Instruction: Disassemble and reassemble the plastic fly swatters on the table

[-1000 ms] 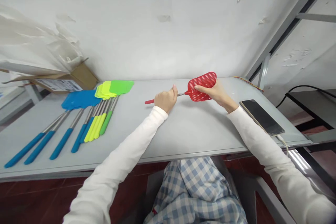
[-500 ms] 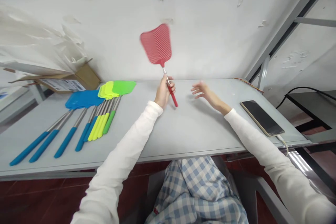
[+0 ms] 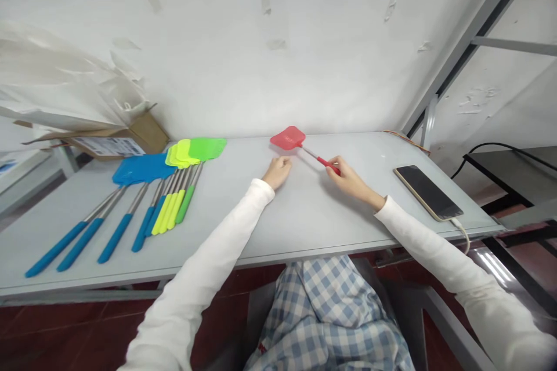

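Observation:
My right hand [image 3: 346, 175] is closed on the red handle of a red fly swatter [image 3: 290, 137], thumb and fingers round its end. The swatter's thin metal shaft slants up to the left, and its red mesh head is tilted low over the back of the table. My left hand [image 3: 278, 171] is just below the head and shaft, fingers curled in, with no object visible in it. To the left lie several fly swatters in a row: blue ones [image 3: 138, 168], yellow ones [image 3: 177, 154] and a green one [image 3: 208, 148], their handles pointing toward me.
The grey table [image 3: 282, 226] runs along a white wall. A smartphone [image 3: 429, 191] with a white charging cable lies on the right. An open cardboard box [image 3: 148, 132] with plastic wrapping stands at the back left. Metal frame bars [image 3: 470, 46] rise at the right.
The red fly swatter went from my left hand to my right. Its head came down from upright to low over the table. My left hand let go and curled.

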The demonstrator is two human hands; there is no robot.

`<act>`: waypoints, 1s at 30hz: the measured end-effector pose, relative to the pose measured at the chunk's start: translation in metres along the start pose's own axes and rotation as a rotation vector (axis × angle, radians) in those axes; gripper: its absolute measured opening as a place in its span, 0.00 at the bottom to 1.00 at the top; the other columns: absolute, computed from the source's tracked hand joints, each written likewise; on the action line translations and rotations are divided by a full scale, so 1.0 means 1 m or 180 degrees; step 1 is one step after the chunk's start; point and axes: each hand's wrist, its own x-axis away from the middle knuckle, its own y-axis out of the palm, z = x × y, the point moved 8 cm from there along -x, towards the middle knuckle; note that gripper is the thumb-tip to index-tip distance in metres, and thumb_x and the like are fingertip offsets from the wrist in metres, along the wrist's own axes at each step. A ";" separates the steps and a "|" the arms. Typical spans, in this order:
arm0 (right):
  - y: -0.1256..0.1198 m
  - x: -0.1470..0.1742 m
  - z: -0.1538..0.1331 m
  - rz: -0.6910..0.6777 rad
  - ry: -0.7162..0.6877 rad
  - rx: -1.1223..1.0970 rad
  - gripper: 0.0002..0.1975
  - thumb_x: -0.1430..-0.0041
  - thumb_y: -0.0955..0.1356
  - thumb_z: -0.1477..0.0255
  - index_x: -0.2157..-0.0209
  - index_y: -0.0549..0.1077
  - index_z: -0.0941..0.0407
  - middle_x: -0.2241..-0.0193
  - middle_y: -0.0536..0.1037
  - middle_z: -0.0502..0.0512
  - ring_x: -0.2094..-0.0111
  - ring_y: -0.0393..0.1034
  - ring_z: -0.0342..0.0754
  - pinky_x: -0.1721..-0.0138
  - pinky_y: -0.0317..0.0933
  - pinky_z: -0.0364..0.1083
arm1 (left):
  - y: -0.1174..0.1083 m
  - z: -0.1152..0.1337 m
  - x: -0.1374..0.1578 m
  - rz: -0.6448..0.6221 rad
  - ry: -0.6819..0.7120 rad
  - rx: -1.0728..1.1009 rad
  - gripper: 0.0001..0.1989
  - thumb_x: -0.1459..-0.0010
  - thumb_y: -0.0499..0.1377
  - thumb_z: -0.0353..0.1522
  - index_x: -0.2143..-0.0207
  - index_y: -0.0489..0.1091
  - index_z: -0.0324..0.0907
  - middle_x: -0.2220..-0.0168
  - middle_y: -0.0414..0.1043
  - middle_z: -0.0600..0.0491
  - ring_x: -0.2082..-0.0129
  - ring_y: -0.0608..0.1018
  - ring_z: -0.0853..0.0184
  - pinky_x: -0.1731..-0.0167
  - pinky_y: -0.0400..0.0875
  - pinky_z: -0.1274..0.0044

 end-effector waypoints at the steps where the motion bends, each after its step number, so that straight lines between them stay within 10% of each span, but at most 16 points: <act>1: -0.011 0.007 0.008 0.0110 0.0116 0.0145 0.09 0.39 0.59 0.62 0.63 0.61 0.54 0.77 0.64 0.45 0.76 0.58 0.44 0.70 0.52 0.44 | -0.014 -0.003 0.004 0.0184 0.0070 -0.0368 0.13 0.41 0.51 0.32 0.58 0.72 0.38 0.52 0.69 0.41 0.46 0.71 0.57 0.41 0.60 0.65; 8: -0.083 0.044 0.052 0.0608 0.0946 0.1751 0.13 0.35 0.56 0.66 0.56 0.63 0.59 0.71 0.76 0.62 0.71 0.70 0.53 0.69 0.54 0.47 | -0.141 -0.060 0.050 0.1747 -0.0460 -0.2284 0.26 0.44 0.52 0.33 0.47 0.63 0.23 0.47 0.62 0.20 0.42 0.64 0.35 0.46 0.59 0.48; 12: -0.082 0.046 0.054 0.0274 0.1229 0.2852 0.17 0.35 0.56 0.70 0.54 0.66 0.67 0.66 0.79 0.73 0.65 0.74 0.60 0.65 0.57 0.50 | -0.177 -0.106 0.063 0.1581 -0.0817 -0.2467 0.26 0.47 0.54 0.35 0.48 0.64 0.26 0.45 0.60 0.19 0.42 0.64 0.32 0.49 0.60 0.47; 24: -0.072 0.037 0.044 -0.0373 0.1282 0.3615 0.22 0.35 0.57 0.69 0.58 0.79 0.66 0.60 0.80 0.74 0.54 0.74 0.62 0.55 0.57 0.52 | -0.165 -0.087 0.069 0.0923 -0.0756 -0.3023 0.18 0.42 0.48 0.32 0.55 0.69 0.30 0.54 0.71 0.28 0.48 0.72 0.43 0.50 0.66 0.59; 30: -0.086 0.038 0.057 -0.1001 0.1560 0.3497 0.22 0.33 0.59 0.64 0.65 0.79 0.62 0.64 0.80 0.69 0.58 0.76 0.58 0.59 0.58 0.51 | -0.132 -0.039 0.074 0.0898 0.0036 -0.2573 0.18 0.37 0.46 0.34 0.51 0.67 0.34 0.52 0.69 0.36 0.51 0.73 0.51 0.53 0.68 0.65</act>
